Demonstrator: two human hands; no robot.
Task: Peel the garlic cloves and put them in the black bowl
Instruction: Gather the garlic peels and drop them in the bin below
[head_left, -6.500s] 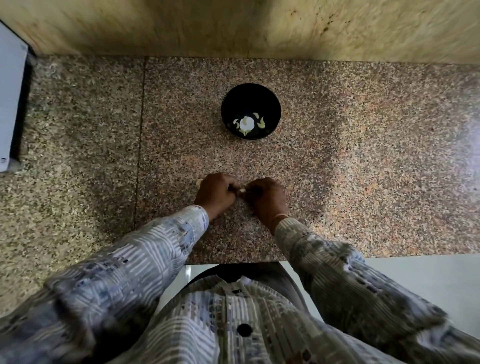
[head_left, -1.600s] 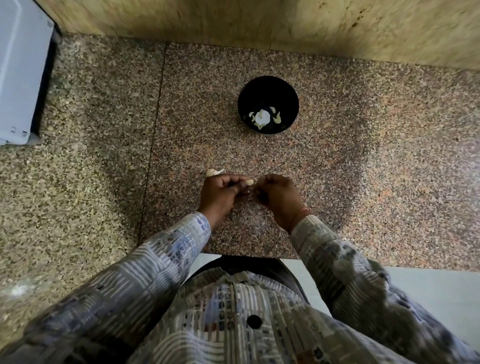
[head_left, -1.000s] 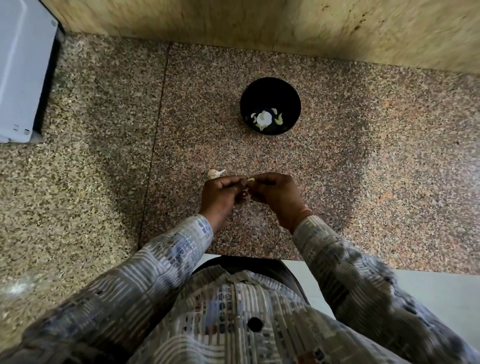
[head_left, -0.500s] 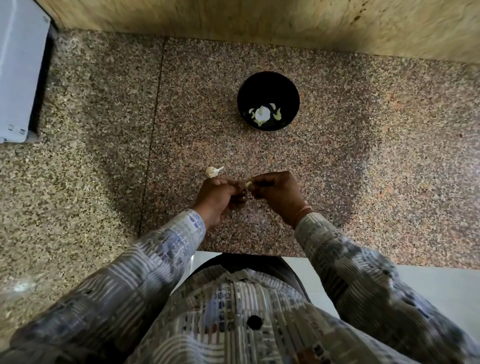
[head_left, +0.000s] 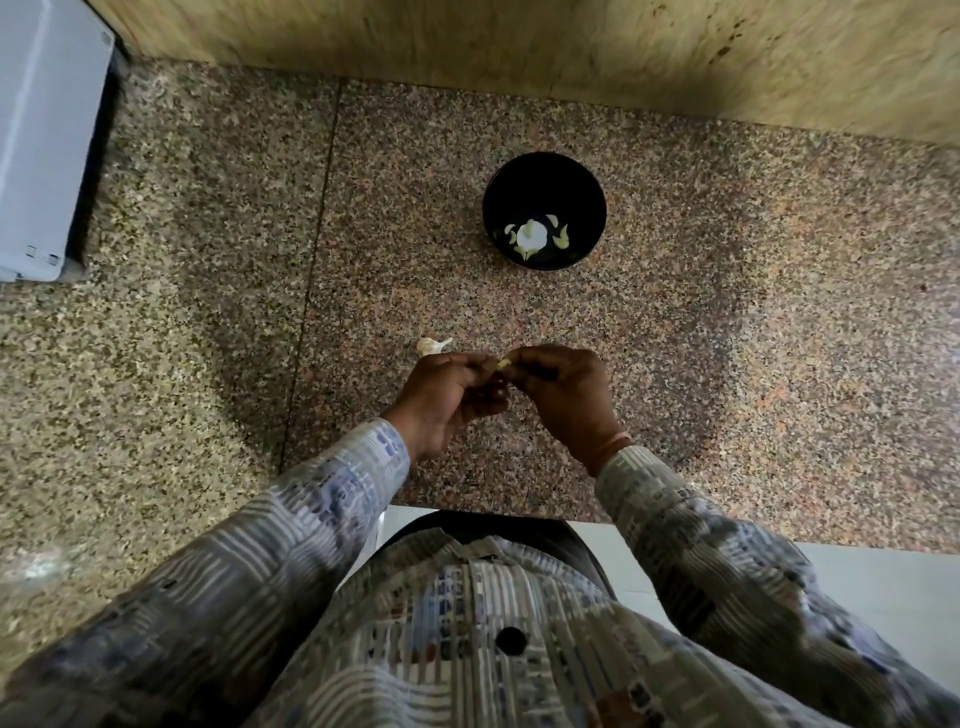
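My left hand (head_left: 447, 395) and my right hand (head_left: 563, 389) meet fingertip to fingertip above the granite counter (head_left: 727, 364). Between them they pinch a small pale garlic clove (head_left: 503, 364), mostly hidden by the fingers. A piece of garlic with a papery tip (head_left: 432, 345) lies on the counter just beyond my left hand. Farther back stands the black bowl (head_left: 543, 171), holding several peeled cloves (head_left: 535, 238) on its bottom.
A white appliance (head_left: 47, 130) sits at the far left of the counter. A tan stone wall (head_left: 519, 41) runs along the back. The counter's front edge (head_left: 519, 512) is right below my wrists, against my body.
My hands stay together on the clove, with the fingers shifting slightly as they work it. The view has drifted a little; the bowl and the loose garlic piece have not moved.
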